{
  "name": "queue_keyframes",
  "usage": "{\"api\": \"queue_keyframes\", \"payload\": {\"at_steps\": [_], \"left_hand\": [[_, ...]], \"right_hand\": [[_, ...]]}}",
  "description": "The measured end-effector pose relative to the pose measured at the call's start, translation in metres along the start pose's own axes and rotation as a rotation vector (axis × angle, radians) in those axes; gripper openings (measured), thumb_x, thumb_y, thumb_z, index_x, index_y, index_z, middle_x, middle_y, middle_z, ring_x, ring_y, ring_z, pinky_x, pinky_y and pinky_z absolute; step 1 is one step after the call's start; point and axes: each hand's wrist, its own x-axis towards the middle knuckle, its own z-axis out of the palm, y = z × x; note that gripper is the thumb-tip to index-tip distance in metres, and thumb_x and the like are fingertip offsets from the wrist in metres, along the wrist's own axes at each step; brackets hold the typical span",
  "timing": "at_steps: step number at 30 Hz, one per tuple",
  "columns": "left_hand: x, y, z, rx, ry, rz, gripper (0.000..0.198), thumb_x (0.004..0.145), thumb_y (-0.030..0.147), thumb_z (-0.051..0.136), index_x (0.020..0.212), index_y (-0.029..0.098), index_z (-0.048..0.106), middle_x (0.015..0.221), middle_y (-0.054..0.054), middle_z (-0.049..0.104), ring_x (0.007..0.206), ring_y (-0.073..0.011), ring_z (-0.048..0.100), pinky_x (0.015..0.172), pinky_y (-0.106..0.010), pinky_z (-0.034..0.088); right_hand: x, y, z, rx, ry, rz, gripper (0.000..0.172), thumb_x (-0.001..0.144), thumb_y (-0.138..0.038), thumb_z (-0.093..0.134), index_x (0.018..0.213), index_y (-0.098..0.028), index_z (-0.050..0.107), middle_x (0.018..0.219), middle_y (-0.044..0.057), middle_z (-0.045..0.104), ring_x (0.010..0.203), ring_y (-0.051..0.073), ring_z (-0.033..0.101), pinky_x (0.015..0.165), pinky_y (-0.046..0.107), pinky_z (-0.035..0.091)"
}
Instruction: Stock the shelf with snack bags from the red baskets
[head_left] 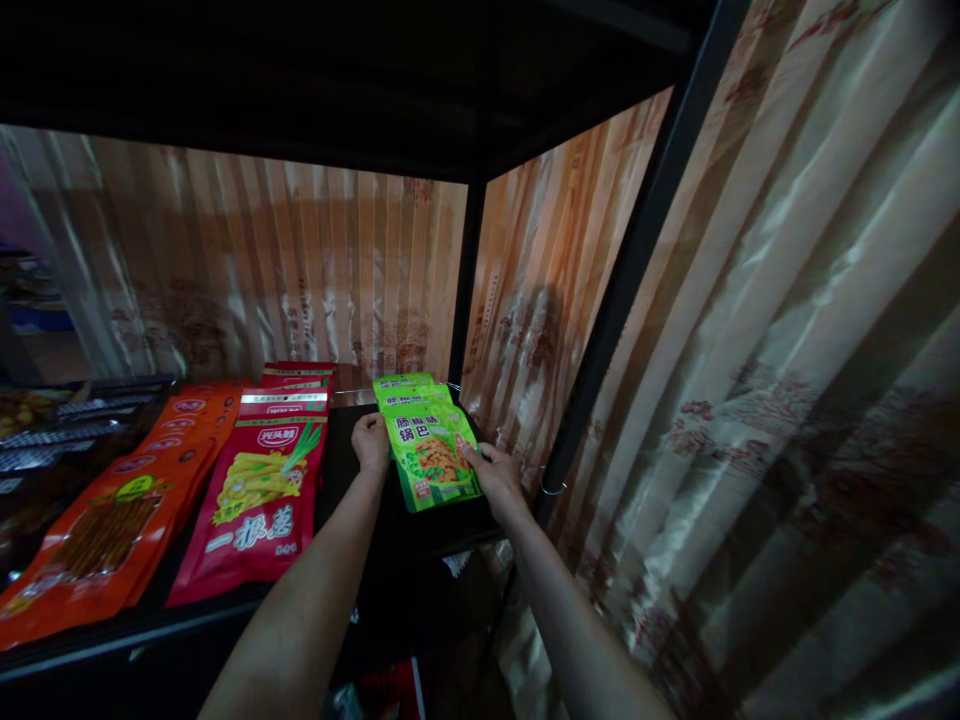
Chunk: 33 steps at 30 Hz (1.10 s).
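Both my hands hold a green snack packet (pixel 433 456) at the right end of a black shelf (pixel 352 520). My left hand (pixel 370 440) grips its left edge with the fingers curled. My right hand (pixel 493 475) pinches its right edge. Behind the packet stand more green packets (pixel 409 386) in a row. To the left lies a row of red snack packets (pixel 262 490) with a picture of yellow sticks.
Orange packets (pixel 112 520) lie left of the red ones, and dark packets (pixel 45 440) at the far left. A black upright post (pixel 622 280) bounds the shelf on the right. Patterned beige curtain (pixel 787 400) hangs behind and to the right. A dark shelf board is overhead.
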Motion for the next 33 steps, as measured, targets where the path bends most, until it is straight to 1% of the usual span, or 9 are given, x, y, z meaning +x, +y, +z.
{"api": "queue_keyframes", "payload": {"at_steps": [4,8,14,17,20,22,25,28,33], "left_hand": [[-0.002,0.001,-0.004,-0.032,-0.024,-0.037,0.021,0.075,0.025,0.05,0.084,0.017,0.067,0.084,-0.006,0.069,0.083,-0.0192,0.064,0.079,-0.032,0.049],[-0.008,0.007,-0.01,-0.037,-0.033,-0.054,0.022,0.079,0.028,0.048,0.087,0.018,0.065,0.091,-0.006,0.069,0.092,-0.0205,0.062,0.085,-0.033,0.047],[-0.037,0.023,-0.029,-0.052,-0.027,0.027,0.029,0.085,0.038,0.042,0.095,0.019,0.062,0.104,-0.007,0.066,0.103,-0.0204,0.058,0.095,-0.033,0.041],[-0.056,0.027,-0.038,-0.044,-0.103,0.101,0.031,0.086,0.043,0.043,0.098,0.02,0.061,0.103,-0.006,0.064,0.102,-0.0206,0.058,0.095,-0.034,0.041],[-0.067,0.027,-0.042,0.01,-0.224,0.145,0.035,0.082,0.046,0.05,0.104,0.021,0.061,0.116,-0.007,0.06,0.113,-0.0216,0.053,0.101,-0.034,0.037],[-0.069,0.027,-0.041,0.051,-0.28,0.143,0.037,0.08,0.045,0.055,0.107,0.02,0.061,0.128,-0.009,0.054,0.122,-0.0224,0.048,0.106,-0.034,0.032],[-0.065,0.025,-0.04,0.09,-0.278,0.075,0.032,0.079,0.039,0.057,0.103,0.019,0.064,0.136,-0.01,0.048,0.129,-0.0233,0.041,0.11,-0.034,0.027],[-0.062,0.025,-0.041,0.074,-0.258,0.032,0.027,0.078,0.034,0.059,0.1,0.019,0.065,0.139,-0.009,0.046,0.132,-0.0233,0.038,0.111,-0.033,0.025],[-0.064,0.026,-0.043,0.046,-0.304,0.062,0.027,0.079,0.033,0.059,0.098,0.016,0.067,0.138,-0.013,0.046,0.131,-0.0249,0.039,0.11,-0.035,0.027]], "right_hand": [[0.002,0.005,0.001,0.02,0.008,-0.007,0.038,0.067,-0.057,0.059,0.068,-0.019,0.065,0.054,-0.002,0.06,0.051,0.015,0.054,0.045,0.024,0.038],[0.001,0.008,0.002,0.019,0.026,-0.036,0.04,0.067,-0.058,0.058,0.07,-0.019,0.066,0.056,-0.002,0.062,0.051,0.015,0.054,0.046,0.024,0.038],[0.0,0.008,0.002,0.0,0.041,-0.058,0.042,0.069,-0.059,0.056,0.072,-0.018,0.066,0.058,-0.001,0.062,0.05,0.013,0.051,0.046,0.023,0.035],[-0.002,0.006,0.001,-0.04,0.06,-0.067,0.042,0.069,-0.058,0.056,0.072,-0.017,0.065,0.057,-0.002,0.06,0.051,0.013,0.05,0.046,0.023,0.033],[-0.004,0.005,0.0,-0.062,0.055,-0.086,0.044,0.07,-0.06,0.055,0.071,-0.017,0.065,0.056,-0.002,0.059,0.052,0.013,0.05,0.047,0.023,0.033],[-0.006,0.004,-0.001,-0.069,0.05,-0.101,0.044,0.07,-0.06,0.055,0.07,-0.017,0.064,0.056,-0.001,0.06,0.052,0.013,0.05,0.047,0.023,0.034],[-0.007,0.001,-0.002,-0.062,0.022,-0.102,0.044,0.069,-0.06,0.055,0.069,-0.017,0.064,0.056,-0.001,0.06,0.052,0.014,0.051,0.047,0.023,0.034],[-0.009,-0.003,-0.005,0.022,-0.028,-0.07,0.042,0.067,-0.059,0.057,0.068,-0.017,0.063,0.056,-0.001,0.06,0.052,0.014,0.051,0.048,0.023,0.036],[-0.007,-0.001,-0.014,0.097,-0.006,-0.055,0.036,0.064,-0.053,0.061,0.066,-0.017,0.062,0.057,-0.002,0.058,0.051,0.012,0.048,0.049,0.023,0.035]]}}
